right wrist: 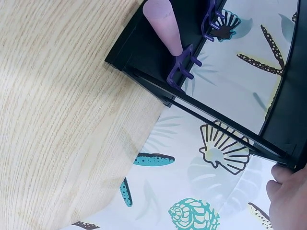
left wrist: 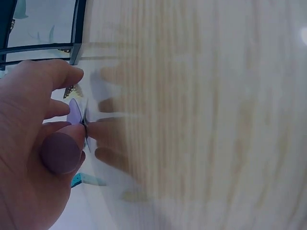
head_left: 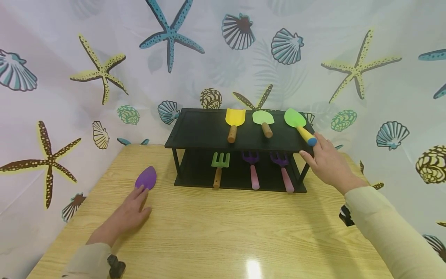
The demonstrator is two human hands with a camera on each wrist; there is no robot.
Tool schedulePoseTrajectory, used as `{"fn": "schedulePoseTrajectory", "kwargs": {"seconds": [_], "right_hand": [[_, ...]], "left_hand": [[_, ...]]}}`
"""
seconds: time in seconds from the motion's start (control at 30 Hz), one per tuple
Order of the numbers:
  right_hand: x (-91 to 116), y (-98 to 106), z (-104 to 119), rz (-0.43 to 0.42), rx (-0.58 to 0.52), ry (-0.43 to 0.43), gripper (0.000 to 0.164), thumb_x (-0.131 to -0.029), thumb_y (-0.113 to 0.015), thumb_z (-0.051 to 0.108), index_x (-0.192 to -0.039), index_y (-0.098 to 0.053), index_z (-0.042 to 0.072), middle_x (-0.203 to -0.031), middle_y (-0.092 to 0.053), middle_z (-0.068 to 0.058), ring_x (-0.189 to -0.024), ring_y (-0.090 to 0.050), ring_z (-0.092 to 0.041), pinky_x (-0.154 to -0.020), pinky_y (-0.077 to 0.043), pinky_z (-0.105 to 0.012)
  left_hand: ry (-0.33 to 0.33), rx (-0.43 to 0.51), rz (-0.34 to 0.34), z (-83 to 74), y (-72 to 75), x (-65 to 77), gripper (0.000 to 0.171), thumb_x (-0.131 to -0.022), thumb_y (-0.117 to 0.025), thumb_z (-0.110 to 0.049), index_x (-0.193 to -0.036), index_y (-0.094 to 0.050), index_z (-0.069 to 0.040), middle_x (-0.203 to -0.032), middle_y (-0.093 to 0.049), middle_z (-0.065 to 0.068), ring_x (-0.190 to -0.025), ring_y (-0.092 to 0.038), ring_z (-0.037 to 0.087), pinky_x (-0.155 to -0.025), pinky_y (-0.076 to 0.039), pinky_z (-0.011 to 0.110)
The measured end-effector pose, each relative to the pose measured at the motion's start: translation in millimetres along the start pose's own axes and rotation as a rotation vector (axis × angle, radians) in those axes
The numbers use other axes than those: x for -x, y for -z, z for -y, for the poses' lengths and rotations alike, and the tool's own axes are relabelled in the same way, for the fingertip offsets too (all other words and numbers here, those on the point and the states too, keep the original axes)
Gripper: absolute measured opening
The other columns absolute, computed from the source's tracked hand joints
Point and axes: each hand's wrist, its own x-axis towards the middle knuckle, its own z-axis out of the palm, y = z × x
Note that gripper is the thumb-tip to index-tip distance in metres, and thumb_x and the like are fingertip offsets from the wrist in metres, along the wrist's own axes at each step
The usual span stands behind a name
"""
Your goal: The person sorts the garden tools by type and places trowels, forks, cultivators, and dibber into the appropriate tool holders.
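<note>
On the table at the left lies a purple toy trowel [head_left: 146,178]. My left hand [head_left: 129,213] is over its handle, fingers reaching to the base of the blade and thumb apart. In the left wrist view the round handle end [left wrist: 61,153] shows below the palm. At the right end of the black shelf's top, my right hand [head_left: 327,161] is by a green trowel [head_left: 295,117] with a yellow, blue-tipped handle. Thumb and fingers stand spread on either side of the handle end. Right fingertips [right wrist: 282,173] show at the shelf corner in the right wrist view.
The black two-tier shelf [head_left: 202,128] also bears a yellow shovel [head_left: 235,117] and a pale green trowel [head_left: 263,117] on top. Below lie a green fork [head_left: 220,161] and two purple forks [head_left: 253,170] with pink handles. A patterned curtain [head_left: 223,69] hangs behind.
</note>
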Motion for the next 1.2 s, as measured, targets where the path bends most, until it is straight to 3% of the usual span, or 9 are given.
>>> {"fn": "schedulePoseTrajectory", "kwargs": {"seconds": [0.37, 0.57, 0.67, 0.9, 1.2], "right_hand": [[-0.1, -0.2, -0.6, 0.003, -0.004, -0.001, 0.081, -0.092, -0.028, 0.054, -0.139, -0.014, -0.011, -0.146, -0.012, -0.027, -0.13, -0.018, -0.048, -0.104, -0.019, -0.059], [0.2, -0.1, -0.5, 0.007, -0.002, -0.001, 0.081, -0.092, -0.027, 0.054, -0.139, -0.013, -0.01, -0.146, -0.011, -0.027, -0.13, -0.018, -0.048, -0.104, -0.018, -0.059], [0.4, -0.7, -1.0, 0.009, 0.005, -0.003, 0.082, -0.092, -0.027, 0.055, -0.139, -0.013, -0.01, -0.146, -0.011, -0.027, -0.13, -0.018, -0.048, -0.105, -0.018, -0.059], [0.1, -1.9, -1.7, 0.004, 0.006, 0.002, 0.081, -0.092, -0.027, 0.055, -0.139, -0.013, -0.01, -0.146, -0.011, -0.027, -0.13, -0.018, -0.048, -0.105, -0.018, -0.059], [-0.1, -1.4, -1.4, 0.014, 0.002, -0.007, 0.082, -0.092, -0.026, 0.055, -0.14, -0.011, -0.01, -0.147, -0.009, -0.026, -0.13, -0.017, -0.049, -0.105, -0.017, -0.059]], "left_hand": [[-0.052, -0.024, -0.037, -3.8, -0.1, 2.5, 0.051, -0.087, -0.05, -0.004, -0.13, -0.032, 0.016, -0.139, -0.024, 0.034, -0.127, -0.026, 0.048, -0.103, -0.026, 0.056], [-0.133, -0.06, -0.173, -2.2, -6.5, 2.3, 0.042, -0.082, -0.049, 0.007, -0.121, -0.039, 0.022, -0.13, -0.034, 0.039, -0.121, -0.035, 0.049, -0.099, -0.033, 0.054], [-0.115, -0.053, -0.193, -0.4, -8.8, 1.7, 0.041, -0.083, -0.047, 0.008, -0.119, -0.04, 0.023, -0.129, -0.035, 0.039, -0.121, -0.036, 0.048, -0.099, -0.033, 0.053], [-0.028, -0.033, -0.162, -1.0, -5.6, -1.1, 0.041, -0.084, -0.042, 0.005, -0.122, -0.038, 0.022, -0.131, -0.034, 0.037, -0.121, -0.036, 0.048, -0.099, -0.033, 0.052], [-0.01, -0.052, -0.157, -2.8, 0.4, -4.5, 0.041, -0.085, -0.041, 0.004, -0.122, -0.038, 0.022, -0.13, -0.034, 0.039, -0.119, -0.037, 0.049, -0.097, -0.035, 0.053]]}}
